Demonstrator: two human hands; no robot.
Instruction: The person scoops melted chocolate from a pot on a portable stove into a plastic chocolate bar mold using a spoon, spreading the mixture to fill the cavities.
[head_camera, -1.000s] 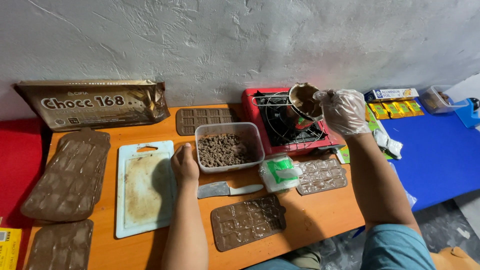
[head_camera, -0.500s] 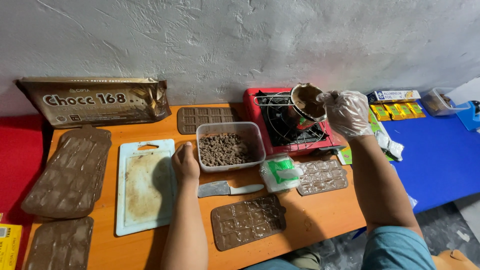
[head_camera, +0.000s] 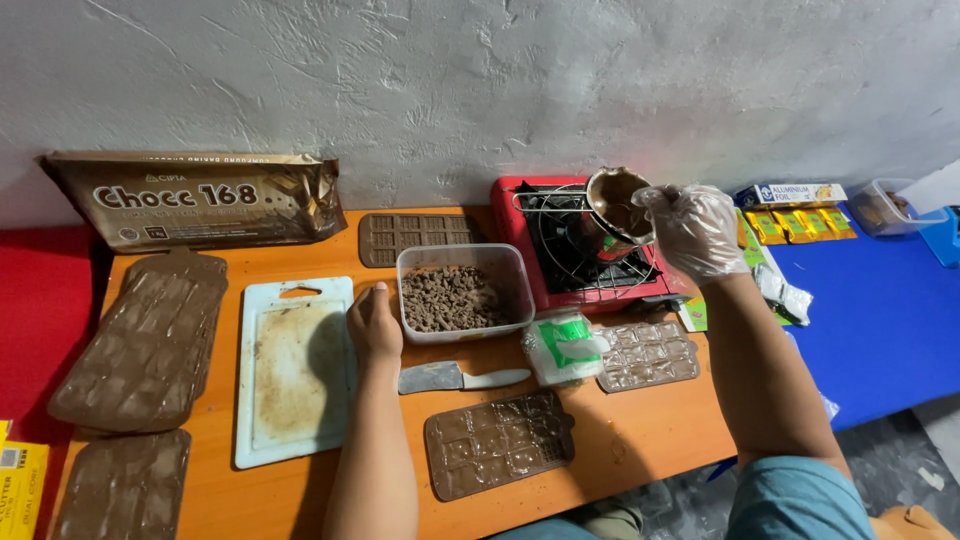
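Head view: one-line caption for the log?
Gloved right hand tilts small pot over red stove; left hand beside chocolate-chunk tub.

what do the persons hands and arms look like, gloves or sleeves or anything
The right hand wears a thin, clear, crinkly disposable plastic glove that ends loosely at the wrist. The left hand is bare, with no glove. Both forearms are uncovered: no sleeves, watch, rings or bands show in the head view.

Gloved right hand (head_camera: 692, 230) covers handle side of small metal pot (head_camera: 616, 203); grip unclear. Left hand (head_camera: 374, 325) hides board's right edge. Yellow box (head_camera: 20, 487) cut by left edge, clear tub (head_camera: 884, 204) by right edge.
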